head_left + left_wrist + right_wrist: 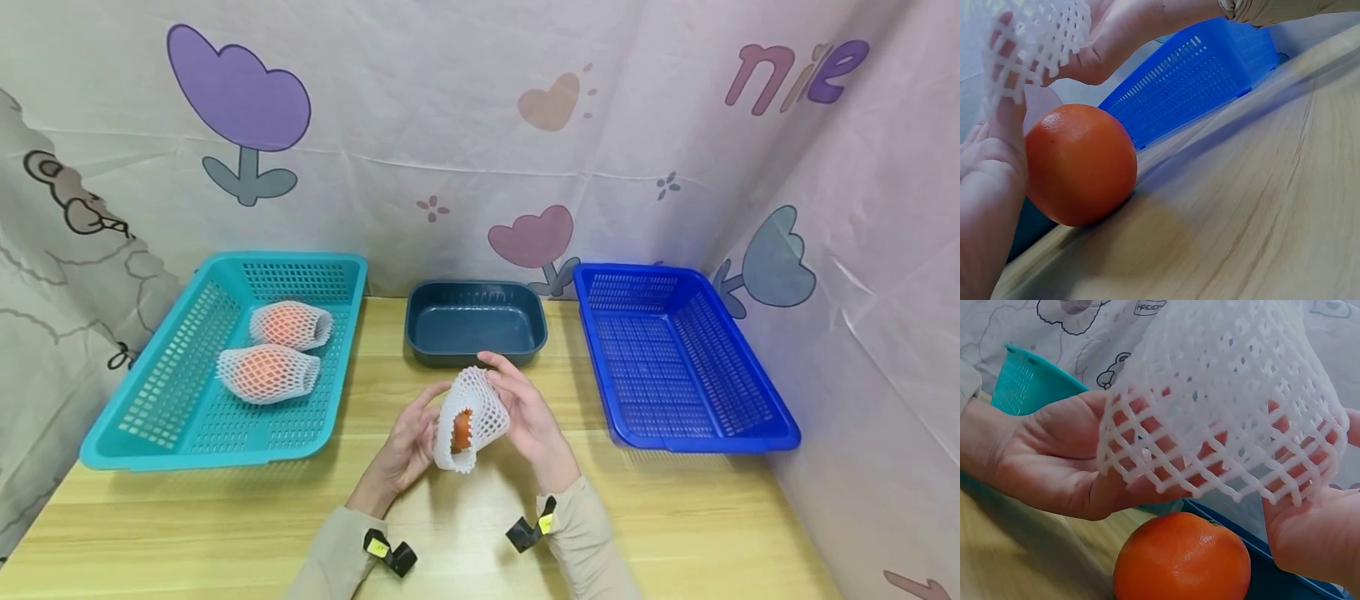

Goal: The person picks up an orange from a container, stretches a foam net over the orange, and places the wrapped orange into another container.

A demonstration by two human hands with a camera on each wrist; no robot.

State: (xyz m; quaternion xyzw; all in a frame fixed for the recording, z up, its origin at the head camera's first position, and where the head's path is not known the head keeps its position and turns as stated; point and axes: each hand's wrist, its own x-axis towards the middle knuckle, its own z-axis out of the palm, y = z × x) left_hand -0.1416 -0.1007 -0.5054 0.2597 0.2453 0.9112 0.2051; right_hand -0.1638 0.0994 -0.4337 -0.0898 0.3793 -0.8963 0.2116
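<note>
A white foam net sleeve (pixel 477 390) is held between both hands, spread wide and raised above the table. My left hand (pixel 408 443) grips its left side, with fingers showing through the mesh in the right wrist view. My right hand (pixel 531 415) holds the other side. Below the sleeve and apart from it, a bare orange (pixel 1082 165) rests on the wooden table, also in the right wrist view as a round orange (pixel 1182 559). From the head only part of that fruit appears through the sleeve's opening.
To the left, a teal basket (pixel 341 367) contains two net-wrapped fruits (pixel 270 373). A dark blue-green tray (pixel 476 333) stands behind the hands. At the right is a blue basket (pixel 708 443). A printed cloth (pixel 420 108) hangs along the table's back and sides.
</note>
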